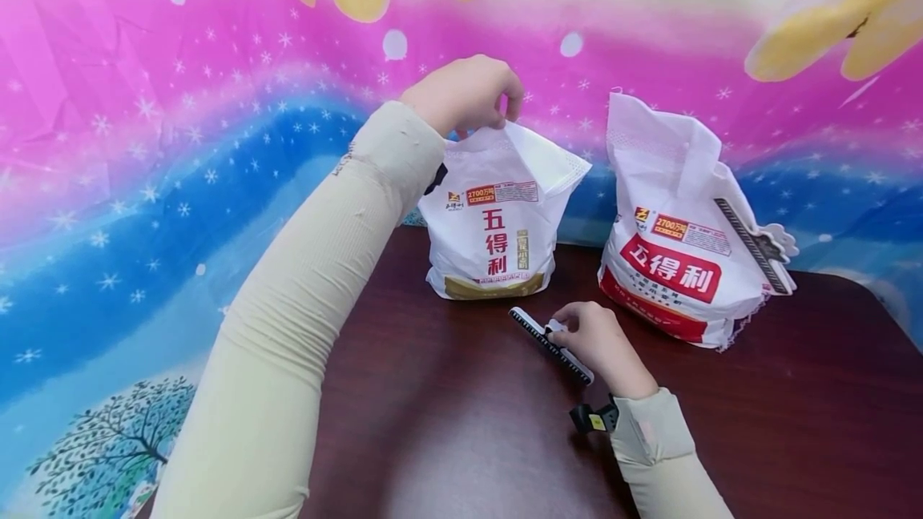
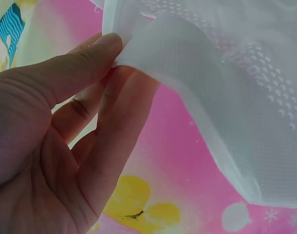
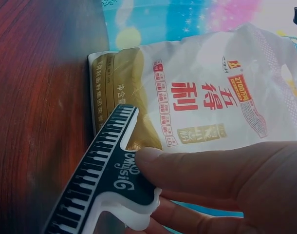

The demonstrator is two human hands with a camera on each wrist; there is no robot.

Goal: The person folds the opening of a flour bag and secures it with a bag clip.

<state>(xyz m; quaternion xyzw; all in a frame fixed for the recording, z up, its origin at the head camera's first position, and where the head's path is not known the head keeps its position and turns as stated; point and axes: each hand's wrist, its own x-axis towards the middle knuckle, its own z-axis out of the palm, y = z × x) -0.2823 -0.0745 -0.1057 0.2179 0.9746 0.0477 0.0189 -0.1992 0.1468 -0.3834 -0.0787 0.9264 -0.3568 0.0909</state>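
My left hand [image 1: 469, 90] pinches the top edge of a white flour bag [image 1: 461, 223] that stands upright at the table's back. In the left wrist view, the thumb and fingertips of the left hand [image 2: 65, 117] grip a folded corner of the bag's white top [image 2: 197, 63]. Between thumb and fingers, my right hand [image 1: 594, 339] holds a long clip with a piano-key pattern [image 3: 104, 146] by its handle. The clip is in front of the bag, close to the tabletop; whether it touches the wood I cannot tell.
A second white flour bag with red print [image 1: 649, 311] leans at the right, its top folded over. Another piano-key clip [image 1: 753, 243] is fastened along that bag's right side. Behind the dark wooden table [image 1: 447, 423] hangs a colourful printed cloth [image 1: 108, 142].
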